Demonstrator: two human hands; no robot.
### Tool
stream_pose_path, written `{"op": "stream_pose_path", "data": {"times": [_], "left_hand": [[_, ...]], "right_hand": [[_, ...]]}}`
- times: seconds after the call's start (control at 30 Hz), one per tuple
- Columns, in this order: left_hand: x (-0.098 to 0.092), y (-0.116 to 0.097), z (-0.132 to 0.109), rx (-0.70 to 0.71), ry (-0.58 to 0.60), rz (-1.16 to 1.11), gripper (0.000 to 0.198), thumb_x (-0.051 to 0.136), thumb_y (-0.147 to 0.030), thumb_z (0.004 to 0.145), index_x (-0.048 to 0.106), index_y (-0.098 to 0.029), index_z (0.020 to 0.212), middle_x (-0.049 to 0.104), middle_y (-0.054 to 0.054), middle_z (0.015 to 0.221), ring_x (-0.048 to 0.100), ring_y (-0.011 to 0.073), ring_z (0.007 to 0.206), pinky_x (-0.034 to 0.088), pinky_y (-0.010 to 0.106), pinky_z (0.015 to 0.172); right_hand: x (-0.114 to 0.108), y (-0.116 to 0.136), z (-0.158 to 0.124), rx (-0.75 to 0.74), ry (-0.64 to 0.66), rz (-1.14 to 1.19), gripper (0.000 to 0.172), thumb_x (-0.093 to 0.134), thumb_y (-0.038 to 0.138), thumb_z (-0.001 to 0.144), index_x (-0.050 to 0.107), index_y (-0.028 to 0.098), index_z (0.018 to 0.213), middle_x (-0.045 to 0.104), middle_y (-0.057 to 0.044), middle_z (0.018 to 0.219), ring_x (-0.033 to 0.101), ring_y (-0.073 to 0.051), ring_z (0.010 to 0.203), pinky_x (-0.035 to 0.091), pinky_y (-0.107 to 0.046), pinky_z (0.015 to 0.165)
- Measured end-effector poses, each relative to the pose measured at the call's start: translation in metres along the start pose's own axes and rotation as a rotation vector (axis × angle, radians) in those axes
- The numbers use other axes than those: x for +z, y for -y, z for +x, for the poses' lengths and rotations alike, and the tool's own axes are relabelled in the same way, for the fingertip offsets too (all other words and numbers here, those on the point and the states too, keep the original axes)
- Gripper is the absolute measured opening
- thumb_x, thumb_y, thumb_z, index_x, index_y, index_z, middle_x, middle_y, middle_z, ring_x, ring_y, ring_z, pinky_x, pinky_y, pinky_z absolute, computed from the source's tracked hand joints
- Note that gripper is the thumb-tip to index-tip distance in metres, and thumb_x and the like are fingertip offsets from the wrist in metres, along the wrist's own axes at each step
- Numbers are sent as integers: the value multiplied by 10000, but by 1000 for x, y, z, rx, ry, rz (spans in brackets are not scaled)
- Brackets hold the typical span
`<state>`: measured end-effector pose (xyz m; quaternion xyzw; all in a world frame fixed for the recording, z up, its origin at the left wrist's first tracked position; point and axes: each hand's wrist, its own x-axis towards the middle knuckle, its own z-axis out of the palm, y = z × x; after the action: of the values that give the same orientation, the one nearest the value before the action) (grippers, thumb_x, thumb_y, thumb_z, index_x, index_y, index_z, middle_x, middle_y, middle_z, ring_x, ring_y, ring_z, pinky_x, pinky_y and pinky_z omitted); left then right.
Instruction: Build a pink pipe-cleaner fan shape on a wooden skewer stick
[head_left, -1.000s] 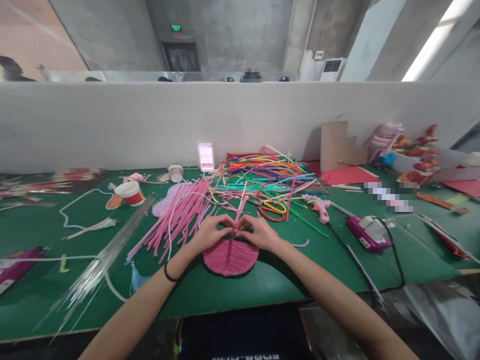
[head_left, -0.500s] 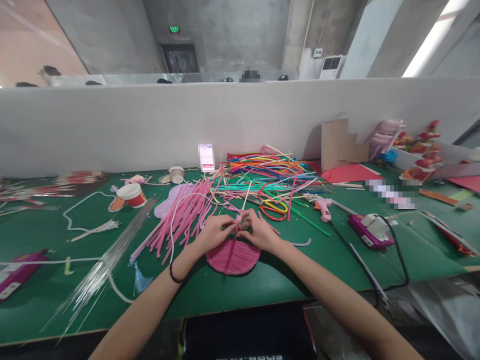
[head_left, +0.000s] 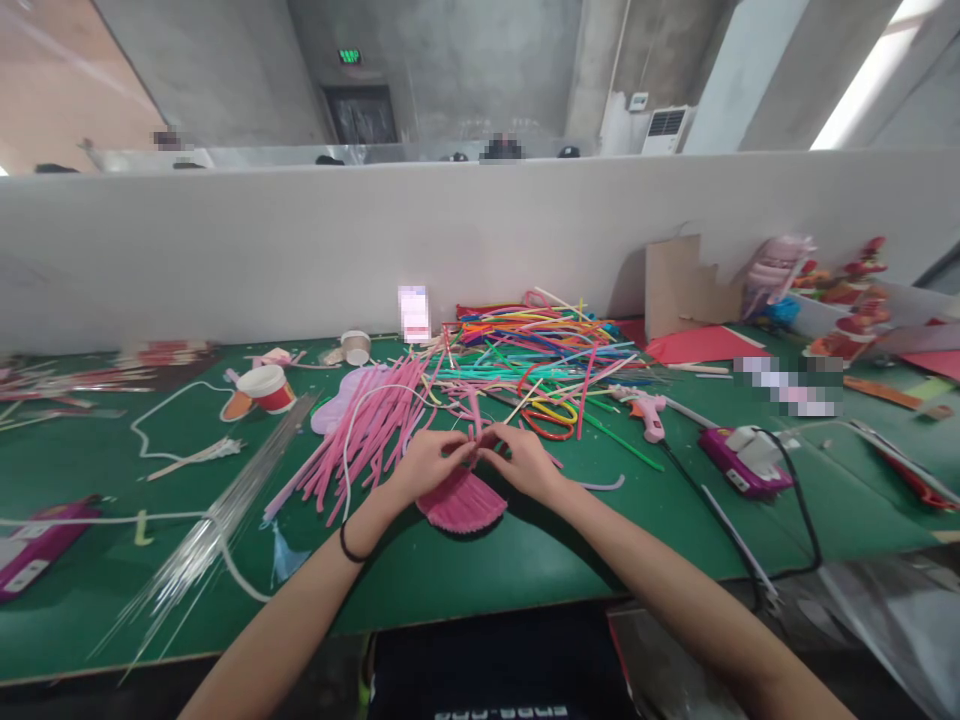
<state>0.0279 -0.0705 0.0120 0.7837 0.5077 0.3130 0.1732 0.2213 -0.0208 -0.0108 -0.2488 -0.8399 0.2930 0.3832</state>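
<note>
A pink pleated, fan-shaped piece [head_left: 461, 503] spreads just above the green table, its narrow end between my hands. My left hand [head_left: 436, 462] pinches that end from the left, thumb and fingertips together. From the right, my right hand [head_left: 523, 462] grips the same spot, fingers bent and thumb tip touching my left fingertips. A pink fuzzy stem [head_left: 475, 408] stands up from between my fingers. Past my right knuckles a pale thin stick [head_left: 523, 401] slants; whether I hold it cannot be made out. My fingers hide the gathered end.
Pink pipe cleaners [head_left: 371, 430] lie left of my hands, with multicoloured ones [head_left: 540, 335] behind. A pink glue gun [head_left: 649, 415] and a purple power strip [head_left: 742, 462] are at right. Clear thin rods [head_left: 217, 525], a paper cup [head_left: 268, 388] and a white cable [head_left: 343, 450] are at left.
The pink piece has gone from a wide, rounded shape to a narrower fan. The pale stick has tipped from near upright to slanting right. A pink stem now rises above my fingers.
</note>
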Motion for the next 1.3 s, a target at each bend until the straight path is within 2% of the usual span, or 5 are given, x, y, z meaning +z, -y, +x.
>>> {"op": "stream_pose_path", "data": {"times": [0.3, 0.67, 0.87, 1.07, 1.3], "left_hand": [[-11, 4, -1, 30, 21, 37, 290, 557, -447, 899, 712, -207, 851, 716, 18, 812, 623, 149, 730, 432, 236, 676], [5, 12, 2, 95, -153, 37, 233, 505, -417, 922, 581, -204, 862, 627, 93, 1092, 532, 227, 1093, 393, 392, 997], [-11, 14, 5, -110, -187, -211, 249, 604, -411, 845, 597, -189, 733, 624, 113, 1168, 526, 259, 1193, 394, 413, 1021], [-21, 11, 3, -439, -173, -620, 323, 720, -465, 718, 603, -165, 703, 675, 93, 987, 647, 236, 907, 537, 328, 715], [-33, 20, 5, -409, -339, -623, 301, 764, -453, 666, 671, -168, 679, 691, 97, 1130, 636, 249, 972, 513, 310, 764]], "right_hand": [[2, 4, -4, 30, 7, -20, 86, 538, 192, 918, 615, 206, 954, 706, -25, 830, 659, -159, 711, 480, -252, 665], [4, 12, -4, -37, -29, 49, 127, 475, 262, 957, 585, 203, 942, 675, -68, 878, 654, -182, 796, 522, -297, 751], [0, 20, -7, -88, 8, 7, 135, 478, 203, 948, 603, 210, 996, 702, -62, 970, 675, -187, 897, 521, -308, 825], [-2, 19, -11, -223, 50, -44, 234, 482, 147, 924, 586, 242, 1111, 709, -51, 1088, 673, -166, 1008, 527, -294, 881], [-9, 22, -6, -415, -151, -228, 176, 599, 169, 856, 656, 255, 999, 677, -49, 1173, 471, -245, 1301, 407, -458, 1073]]}}
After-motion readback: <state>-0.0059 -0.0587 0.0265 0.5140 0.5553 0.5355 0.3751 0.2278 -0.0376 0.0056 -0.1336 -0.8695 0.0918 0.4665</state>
